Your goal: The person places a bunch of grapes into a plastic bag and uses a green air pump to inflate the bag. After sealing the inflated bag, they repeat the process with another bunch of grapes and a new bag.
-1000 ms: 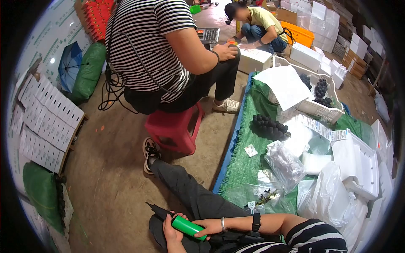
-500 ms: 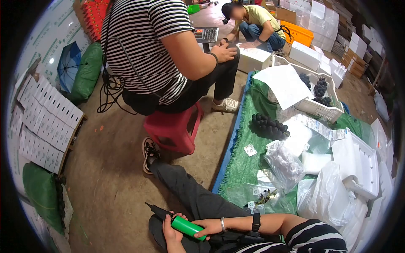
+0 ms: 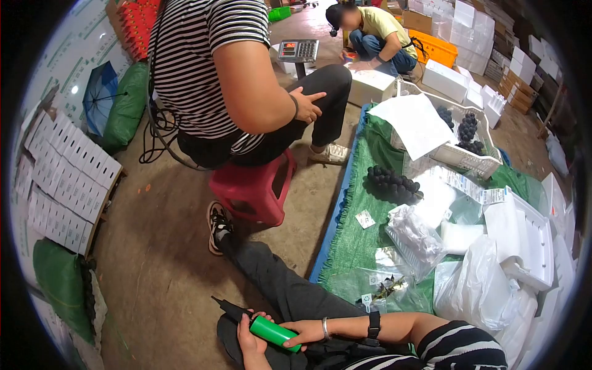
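A green cylindrical tool (image 3: 271,331) with a black tapered nozzle lies in both my hands over my lap, its nozzle pointing up and left. My left hand (image 3: 250,339) is wrapped round the end near the nozzle. My right hand (image 3: 304,333), with a bracelet at the wrist, grips the other end. Beyond my knee, a bunch of dark grapes (image 3: 394,185) rests on the green cloth (image 3: 351,246), near a clear container of crumpled white material (image 3: 417,237) and a white plastic bag (image 3: 478,287).
A person in a striped shirt (image 3: 191,74) sits on a red stool (image 3: 256,188) ahead. Another person (image 3: 379,37) crouches by a white box (image 3: 370,86). A white crate (image 3: 487,163) with grapes stands at right. Stacked boxes (image 3: 68,179) are at left.
The seated person in stripes has leaned left and drawn their hand back from the knee area, uncovering more of the scale. My hands and the green tool look unchanged.
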Motion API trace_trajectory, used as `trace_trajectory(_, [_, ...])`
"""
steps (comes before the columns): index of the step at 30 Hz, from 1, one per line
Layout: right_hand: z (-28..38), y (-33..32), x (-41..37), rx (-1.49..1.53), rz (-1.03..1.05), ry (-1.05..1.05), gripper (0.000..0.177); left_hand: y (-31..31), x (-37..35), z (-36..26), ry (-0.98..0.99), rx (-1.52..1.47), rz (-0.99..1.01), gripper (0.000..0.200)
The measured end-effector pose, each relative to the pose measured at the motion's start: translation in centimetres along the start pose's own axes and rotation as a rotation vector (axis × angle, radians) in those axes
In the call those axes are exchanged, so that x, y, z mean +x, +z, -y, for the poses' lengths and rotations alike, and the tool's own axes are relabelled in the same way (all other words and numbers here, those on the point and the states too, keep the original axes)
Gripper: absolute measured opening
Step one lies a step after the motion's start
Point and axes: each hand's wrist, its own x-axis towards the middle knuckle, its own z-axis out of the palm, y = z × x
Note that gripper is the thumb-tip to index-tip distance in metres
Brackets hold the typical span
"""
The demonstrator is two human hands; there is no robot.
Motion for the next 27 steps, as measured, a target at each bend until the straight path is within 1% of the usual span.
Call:
trace_trajectory(15, [0.56, 0.14, -0.27, 0.000, 0.000, 0.022, 0.067, 0.01, -0.15, -0.05, -0.003, 0.002, -0.009, 0.028])
trace_trajectory(21, [0.47, 0.06, -0.23, 0.004, -0.005, 0.028, 0.069, -0.03, -0.07, -0.01, 0.001, 0.017, -0.009, 0.029])
trace_trajectory(27, [0.57, 0.07, -0.21, -0.015, -0.003, 0.037, 0.067, -0.47, 0.13, 0.12, -0.009, -0.008, 0.002, 0.028])
